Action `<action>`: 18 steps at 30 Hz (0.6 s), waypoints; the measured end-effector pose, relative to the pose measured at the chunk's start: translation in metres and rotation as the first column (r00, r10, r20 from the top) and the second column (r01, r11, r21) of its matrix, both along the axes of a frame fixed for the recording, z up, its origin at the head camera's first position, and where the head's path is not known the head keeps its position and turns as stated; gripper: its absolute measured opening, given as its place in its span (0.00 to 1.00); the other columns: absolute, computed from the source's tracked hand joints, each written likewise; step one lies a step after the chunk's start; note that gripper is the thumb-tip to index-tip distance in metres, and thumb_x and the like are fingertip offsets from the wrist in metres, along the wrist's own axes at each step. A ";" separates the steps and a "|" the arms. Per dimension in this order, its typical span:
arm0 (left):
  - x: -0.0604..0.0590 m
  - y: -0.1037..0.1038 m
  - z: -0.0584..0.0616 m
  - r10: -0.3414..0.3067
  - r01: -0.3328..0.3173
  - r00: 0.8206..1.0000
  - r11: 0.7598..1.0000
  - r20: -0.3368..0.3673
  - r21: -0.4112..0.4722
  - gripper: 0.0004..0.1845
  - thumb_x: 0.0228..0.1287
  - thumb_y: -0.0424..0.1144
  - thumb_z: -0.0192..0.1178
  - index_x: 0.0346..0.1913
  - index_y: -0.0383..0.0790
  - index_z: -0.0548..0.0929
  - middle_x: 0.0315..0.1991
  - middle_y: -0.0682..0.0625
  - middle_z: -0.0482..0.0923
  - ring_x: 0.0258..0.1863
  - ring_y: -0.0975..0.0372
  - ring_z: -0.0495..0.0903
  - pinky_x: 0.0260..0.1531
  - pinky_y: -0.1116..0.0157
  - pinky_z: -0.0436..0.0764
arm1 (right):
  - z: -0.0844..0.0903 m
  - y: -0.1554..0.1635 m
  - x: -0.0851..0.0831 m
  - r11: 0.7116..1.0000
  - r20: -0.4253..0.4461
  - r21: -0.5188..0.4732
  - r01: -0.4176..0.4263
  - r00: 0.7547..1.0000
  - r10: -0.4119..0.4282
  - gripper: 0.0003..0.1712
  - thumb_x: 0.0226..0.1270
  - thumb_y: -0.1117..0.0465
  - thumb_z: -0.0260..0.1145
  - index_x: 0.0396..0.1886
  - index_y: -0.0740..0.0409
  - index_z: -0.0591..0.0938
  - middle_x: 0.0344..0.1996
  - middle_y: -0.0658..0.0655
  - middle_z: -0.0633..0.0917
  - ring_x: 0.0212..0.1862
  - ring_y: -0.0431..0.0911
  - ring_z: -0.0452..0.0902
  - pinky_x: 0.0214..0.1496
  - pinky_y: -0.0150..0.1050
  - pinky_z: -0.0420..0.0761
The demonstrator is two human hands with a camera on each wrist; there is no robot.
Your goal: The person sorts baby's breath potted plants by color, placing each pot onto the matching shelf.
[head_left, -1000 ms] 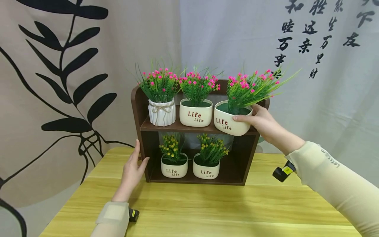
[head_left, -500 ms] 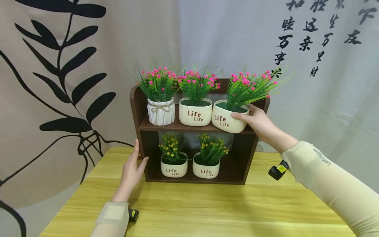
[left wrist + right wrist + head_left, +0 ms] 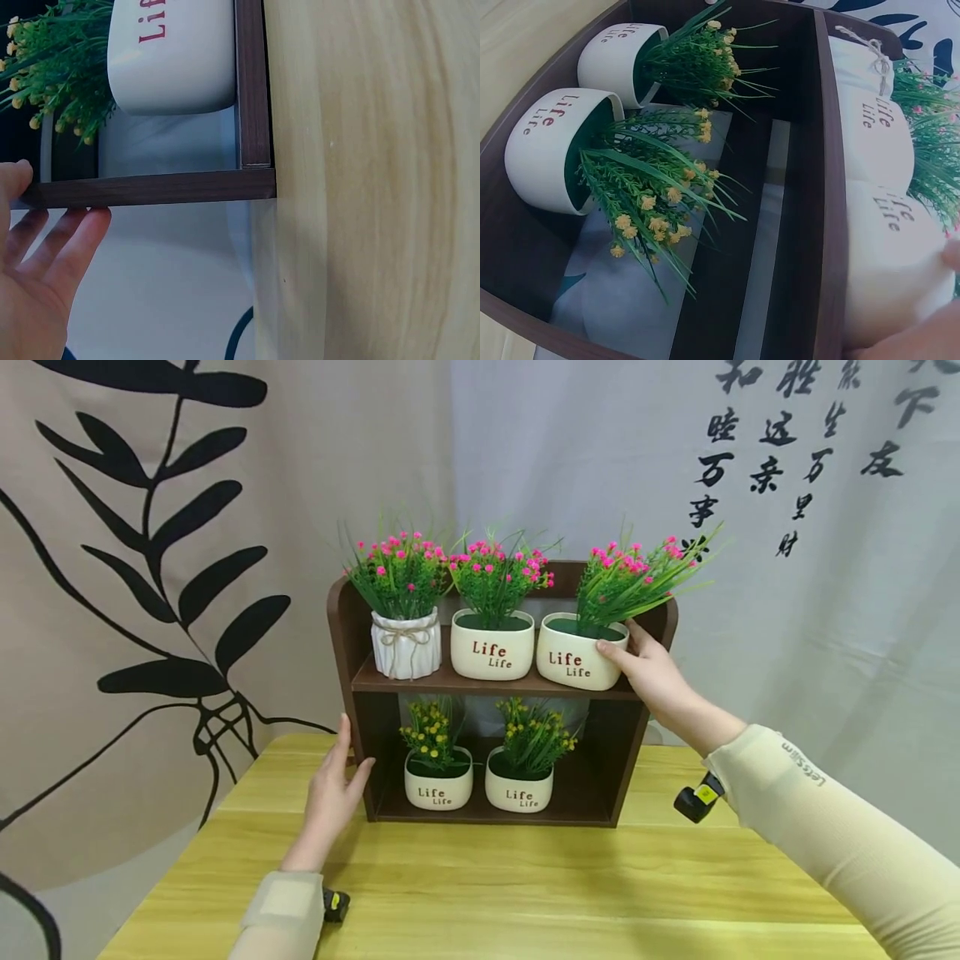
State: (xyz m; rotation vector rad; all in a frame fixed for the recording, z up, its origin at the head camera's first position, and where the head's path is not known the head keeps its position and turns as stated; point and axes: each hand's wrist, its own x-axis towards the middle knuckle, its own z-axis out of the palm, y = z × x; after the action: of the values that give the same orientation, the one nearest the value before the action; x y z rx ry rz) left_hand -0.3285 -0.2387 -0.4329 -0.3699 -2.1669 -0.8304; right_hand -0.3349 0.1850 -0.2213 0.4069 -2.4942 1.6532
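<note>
On the upper board of a dark brown two-tier shelf (image 3: 480,823), my right hand (image 3: 656,672) grips the right end of a cream oval "Life" flowerpot (image 3: 577,662) with pink artificial flowers. Its thumb lies across the front of the pot, and the other fingers are partly hidden behind it. A matching pot (image 3: 492,653) stands just left of it, then a white pleated pot (image 3: 407,647) tied with twine. My left hand (image 3: 333,789) holds the shelf's left side panel (image 3: 150,190), thumb on the inner side and fingers on the outer side.
Two cream pots with yellow flowers, a left one (image 3: 438,785) and a right one (image 3: 519,787), stand on the lower tier. The shelf rests on a light wooden table (image 3: 480,893). Behind hangs a printed curtain (image 3: 585,452).
The right hand has brought its pot left and slightly up in view, close beside the middle pot, and the pot sits more level. The left hand stays on the side panel.
</note>
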 end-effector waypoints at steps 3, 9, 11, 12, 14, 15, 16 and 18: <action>0.000 -0.001 0.000 0.002 -0.002 1.000 1.000 -0.003 -0.007 0.47 0.63 0.29 0.64 0.78 0.45 0.47 0.70 0.34 0.59 0.40 0.39 0.80 0.20 0.58 0.77 | 0.000 -0.002 -0.001 1.000 -0.015 -0.021 0.000 1.000 0.000 0.43 0.78 0.52 0.50 0.77 0.53 0.33 0.66 0.69 0.64 0.73 0.54 0.51 0.73 0.51 0.48; 0.000 -0.002 -0.001 0.001 -0.001 1.000 1.000 0.000 -0.002 0.47 0.63 0.30 0.64 0.78 0.45 0.47 0.70 0.34 0.59 0.25 0.47 0.80 0.13 0.66 0.69 | 0.001 -0.006 -0.002 0.998 -0.028 -0.049 0.036 0.999 -0.038 0.40 0.79 0.56 0.46 0.77 0.55 0.33 0.77 0.58 0.42 0.76 0.48 0.36 0.73 0.46 0.43; 0.000 -0.002 0.000 0.001 -0.001 1.000 1.000 0.005 0.002 0.47 0.64 0.30 0.64 0.78 0.46 0.47 0.71 0.35 0.59 0.26 0.46 0.80 0.13 0.66 0.69 | 0.001 -0.007 -0.003 0.997 -0.030 -0.053 0.048 0.998 -0.049 0.40 0.80 0.56 0.45 0.77 0.57 0.33 0.77 0.56 0.39 0.76 0.47 0.34 0.74 0.44 0.43; -0.001 -0.002 0.000 0.000 0.000 1.000 1.000 0.009 0.004 0.47 0.64 0.30 0.64 0.78 0.47 0.46 0.71 0.35 0.58 0.26 0.46 0.80 0.13 0.66 0.69 | 0.001 -0.007 -0.004 0.997 -0.028 -0.056 0.048 0.998 -0.049 0.39 0.80 0.57 0.44 0.77 0.57 0.33 0.77 0.56 0.38 0.76 0.47 0.34 0.74 0.44 0.43; -0.001 -0.002 0.000 0.001 -0.001 1.000 1.000 0.007 0.003 0.47 0.64 0.30 0.64 0.78 0.46 0.46 0.71 0.35 0.59 0.31 0.43 0.81 0.15 0.65 0.71 | 0.001 -0.008 -0.005 0.997 -0.020 -0.064 0.047 0.999 -0.049 0.39 0.80 0.57 0.44 0.77 0.57 0.33 0.77 0.57 0.38 0.76 0.47 0.34 0.74 0.43 0.43; 0.000 -0.002 -0.001 0.000 0.000 1.000 1.000 0.006 0.002 0.47 0.63 0.30 0.64 0.78 0.45 0.47 0.71 0.35 0.59 0.32 0.42 0.81 0.15 0.65 0.71 | 0.001 -0.008 -0.005 0.997 -0.016 -0.068 0.047 0.999 -0.049 0.39 0.80 0.58 0.43 0.77 0.57 0.32 0.77 0.57 0.38 0.76 0.47 0.34 0.73 0.43 0.43; 0.000 -0.002 -0.001 0.000 0.000 1.000 1.000 0.006 0.002 0.47 0.63 0.30 0.64 0.78 0.45 0.47 0.71 0.35 0.59 0.32 0.42 0.81 0.15 0.64 0.72 | 0.001 -0.008 -0.006 0.996 -0.011 -0.071 0.049 0.999 -0.050 0.39 0.80 0.58 0.43 0.77 0.57 0.32 0.77 0.57 0.39 0.76 0.47 0.34 0.73 0.43 0.43; -0.001 -0.002 -0.001 0.000 0.000 1.000 1.000 0.004 -0.001 0.47 0.63 0.30 0.64 0.78 0.46 0.47 0.71 0.35 0.59 0.35 0.41 0.81 0.16 0.64 0.72 | 0.001 -0.008 -0.007 0.996 -0.005 -0.077 0.054 0.998 -0.055 0.38 0.80 0.58 0.43 0.77 0.57 0.32 0.77 0.58 0.39 0.76 0.47 0.34 0.73 0.43 0.43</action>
State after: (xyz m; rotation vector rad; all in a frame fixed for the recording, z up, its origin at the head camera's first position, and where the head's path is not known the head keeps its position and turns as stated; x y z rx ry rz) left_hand -0.3292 -0.2405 -0.4337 -0.3695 -2.1716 -0.8308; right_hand -0.3418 0.1769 -0.2203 0.3330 -2.4054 1.7169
